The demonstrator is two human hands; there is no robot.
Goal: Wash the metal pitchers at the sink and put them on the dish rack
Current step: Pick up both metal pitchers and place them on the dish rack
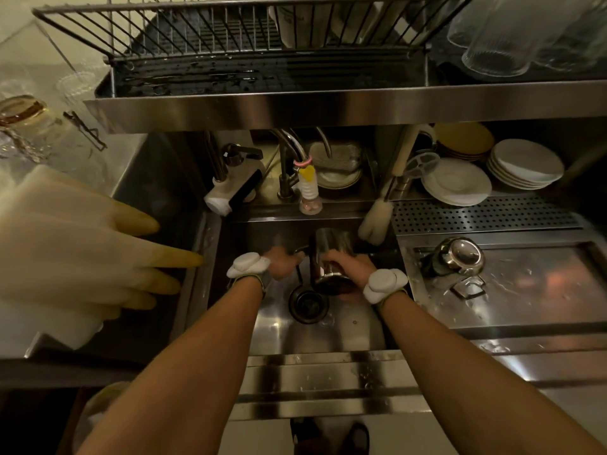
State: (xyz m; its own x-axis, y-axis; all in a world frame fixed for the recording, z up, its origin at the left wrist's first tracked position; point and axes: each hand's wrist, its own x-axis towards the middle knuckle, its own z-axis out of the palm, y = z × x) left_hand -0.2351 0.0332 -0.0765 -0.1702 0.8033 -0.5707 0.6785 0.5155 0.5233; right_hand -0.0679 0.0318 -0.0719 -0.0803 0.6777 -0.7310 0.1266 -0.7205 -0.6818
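We see a metal pitcher point(331, 254) held low in the sink point(295, 338), just beside the drain point(308, 303). The right hand point(349, 267) has its fingers curled round the pitcher's body. The left hand point(281, 266) is at the pitcher's left side, blurred, so we cannot tell whether its fingers grip anything. A second pitcher point(455, 261) lies on its side on the wet drainboard point(532, 290) to the right. The dish rack point(230, 44) sits on the shelf above, and pale rubber gloves point(82, 251) lie at the left.

Dim, warm, wide-angle view.
Glare lay right of the sink point(279, 333); the left hand point(280, 263) over it was motion-blurred; frame edges bowed.
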